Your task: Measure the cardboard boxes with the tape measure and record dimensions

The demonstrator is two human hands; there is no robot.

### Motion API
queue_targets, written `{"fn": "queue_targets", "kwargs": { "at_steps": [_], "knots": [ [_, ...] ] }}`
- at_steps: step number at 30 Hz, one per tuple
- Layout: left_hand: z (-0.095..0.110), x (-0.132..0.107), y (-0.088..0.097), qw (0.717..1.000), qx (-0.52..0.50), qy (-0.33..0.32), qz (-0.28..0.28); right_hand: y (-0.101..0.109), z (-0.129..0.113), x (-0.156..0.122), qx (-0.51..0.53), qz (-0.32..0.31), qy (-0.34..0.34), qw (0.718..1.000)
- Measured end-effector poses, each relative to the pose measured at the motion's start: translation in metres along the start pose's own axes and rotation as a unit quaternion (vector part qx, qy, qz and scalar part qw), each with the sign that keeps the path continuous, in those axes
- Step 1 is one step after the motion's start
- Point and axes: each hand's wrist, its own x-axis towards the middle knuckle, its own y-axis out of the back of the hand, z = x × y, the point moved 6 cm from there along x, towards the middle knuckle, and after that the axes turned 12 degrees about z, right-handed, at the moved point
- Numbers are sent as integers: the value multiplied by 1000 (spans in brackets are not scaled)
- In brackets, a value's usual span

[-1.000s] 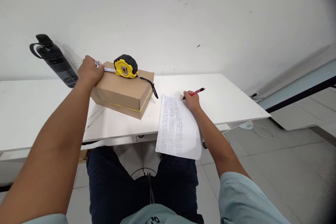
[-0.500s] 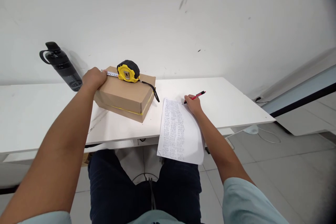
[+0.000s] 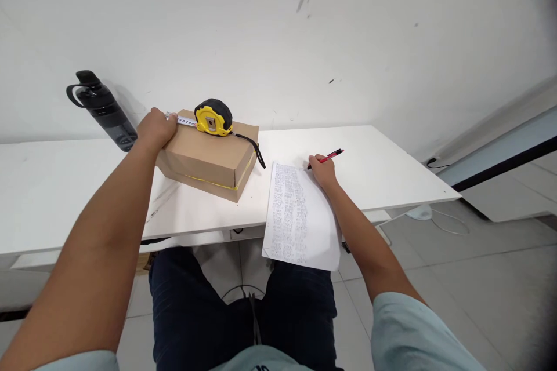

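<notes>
A closed cardboard box point(image 3: 209, 153) with a yellow line around its side rests on the white desk. On its lid sits a yellow and black tape measure point(image 3: 213, 117), its white blade pulled out to the left and a black strap dangling over the box's right side. My left hand point(image 3: 156, 126) is closed on the blade's end at the box's left edge; the fingertips are partly hidden. My right hand point(image 3: 322, 173) grips a red and black pen point(image 3: 331, 156), its point at the upper right of a handwritten sheet of paper point(image 3: 300, 220). The sheet overhangs the desk's front edge.
A dark water bottle point(image 3: 107, 113) stands at the left by the wall, close to my left hand. The white desk point(image 3: 387, 179) runs along the wall. A white object with a cable point(image 3: 420, 213) lies on the floor at right.
The view has shifted very slightly. Both hands keep their holds, and the box, tape measure and paper stay in place.
</notes>
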Motion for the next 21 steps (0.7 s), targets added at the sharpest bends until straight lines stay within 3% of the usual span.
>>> {"fn": "queue_targets", "kwargs": {
  "at_steps": [8, 21],
  "knots": [
    [3, -4, 5, 998, -45, -23, 50, -2, -1, 0, 4, -14, 7, 1000],
    [2, -4, 3, 999, -34, -18, 36, 2, -4, -3, 2, 12, -5, 1000]
  ]
}}
